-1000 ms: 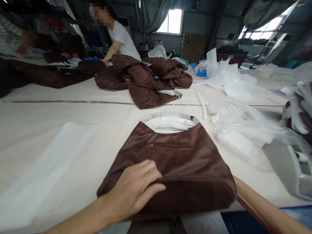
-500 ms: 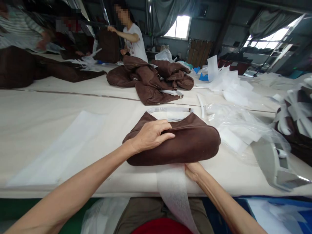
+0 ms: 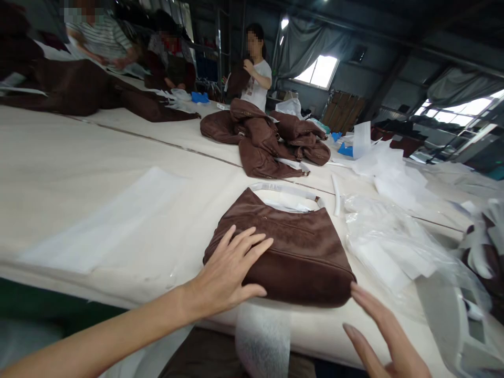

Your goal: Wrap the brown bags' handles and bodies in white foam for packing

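A dark brown handbag point(image 3: 291, 247) lies on the pale table in front of me, its base towards me. White wrapping covers the bag's handle point(image 3: 283, 189), which points away. My left hand point(image 3: 232, 268) rests on the bag's left side with fingers spread. Near the bag's lower right corner is my right hand point(image 3: 381, 331), thumb and fingers apart; a fingertip is at the corner, and I cannot tell if it touches. From under the bag a strip of white foam sheet point(image 3: 263, 336) hangs over the table edge towards my lap.
Several brown bags point(image 3: 263, 136) are heaped beyond. White paper sheets point(image 3: 386, 163) and clear plastic bags point(image 3: 378, 241) lie to the right, by a grey tape dispenser point(image 3: 444, 315). A white sheet point(image 3: 114, 220) lies left. Several people, one in a white shirt point(image 3: 260, 84), are across the table.
The handbag has tipped back, so more of its upper side shows. My left hand has opened flat on it. My right hand has come out from beneath and moved right. The view has shifted.
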A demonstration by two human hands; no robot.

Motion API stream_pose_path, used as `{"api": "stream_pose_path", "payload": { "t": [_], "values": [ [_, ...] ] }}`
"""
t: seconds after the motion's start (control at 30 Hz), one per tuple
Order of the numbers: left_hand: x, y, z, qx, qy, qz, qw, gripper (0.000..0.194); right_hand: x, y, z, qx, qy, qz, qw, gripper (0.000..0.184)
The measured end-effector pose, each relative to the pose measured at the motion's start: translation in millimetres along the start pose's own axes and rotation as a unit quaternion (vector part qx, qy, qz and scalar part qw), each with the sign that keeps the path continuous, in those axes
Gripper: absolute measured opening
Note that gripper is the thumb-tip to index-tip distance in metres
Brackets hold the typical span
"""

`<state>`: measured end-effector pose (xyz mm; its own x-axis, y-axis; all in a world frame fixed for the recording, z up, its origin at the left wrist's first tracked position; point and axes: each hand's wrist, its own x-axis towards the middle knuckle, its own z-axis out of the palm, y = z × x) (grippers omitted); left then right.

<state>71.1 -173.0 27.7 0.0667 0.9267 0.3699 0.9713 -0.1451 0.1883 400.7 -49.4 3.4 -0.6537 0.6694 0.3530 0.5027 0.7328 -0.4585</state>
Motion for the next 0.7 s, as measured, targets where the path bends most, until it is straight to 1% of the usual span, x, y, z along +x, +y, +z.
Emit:
{"api": "stream_pose_path", "payload": {
  "t": [0.03, 0.07, 0.1, 0.17, 0.23, 0.33, 0.4, 0.43, 0.5, 0.53, 0.6, 0.63, 0.7],
  "values": [
    [-7, -3, 1.0, 0.016, -0.004, -0.009, 1.0, 0.089, 19, 3, -3, -0.042, 0.022, -0.043, 0.998, 0.058],
    [-10, -8, 1.9, 0.029, -0.007, -0.017, 0.999, 0.094, 38, 5, -4, -0.072, 0.024, -0.07, 0.995, 0.065],
    [-11, -14, 2.1, 0.04, -0.011, -0.023, 0.999, 0.097, 56, 6, -2, -0.088, 0.01, -0.084, 0.992, 0.071],
    [-5, -28, -1.1, 0.05, -0.025, -0.03, 0.998, 0.1, 86, 5, 5, -0.099, -0.051, -0.094, 0.989, 0.081],
    [9, -40, -8.9, 0.045, -0.059, -0.03, 0.997, 0.103, 106, -3, 11, -0.112, -0.101, -0.103, 0.983, 0.085],
    [28, -47, -21.9, 0.018, -0.125, -0.015, 0.992, 0.097, 120, -23, 15, -0.147, -0.122, -0.146, 0.971, 0.082],
    [37, -45, -25.9, 0.012, -0.149, -0.01, 0.989, 0.09, 125, -33, 17, -0.159, -0.124, -0.174, 0.964, 0.074],
    [41, -42, -25.5, 0.016, -0.152, -0.01, 0.988, 0.084, 126, -36, 20, -0.163, -0.124, -0.182, 0.962, 0.065],
    [47, -38, -19.9, 0.041, -0.144, -0.009, 0.989, 0.067, 127, -37, 29, -0.179, -0.113, -0.19, 0.959, 0.043],
    [48, -37, -15.2, 0.059, -0.132, -0.003, 0.989, 0.056, 125, -35, 35, -0.192, -0.097, -0.196, 0.957, 0.033],
    [47, -38, -4.3, 0.099, -0.095, 0.023, 0.99, 0.034, 118, -28, 47, -0.221, -0.042, -0.225, 0.948, 0.016],
    [45, -39, 0.8, 0.118, -0.072, 0.042, 0.99, 0.022, 113, -24, 52, -0.234, -0.012, -0.246, 0.941, 0.011],
    [39, -43, 8.0, 0.146, -0.029, 0.074, 0.986, 0.004, 102, -17, 59, -0.243, 0.035, -0.284, 0.927, 0.011]
  ]
}}
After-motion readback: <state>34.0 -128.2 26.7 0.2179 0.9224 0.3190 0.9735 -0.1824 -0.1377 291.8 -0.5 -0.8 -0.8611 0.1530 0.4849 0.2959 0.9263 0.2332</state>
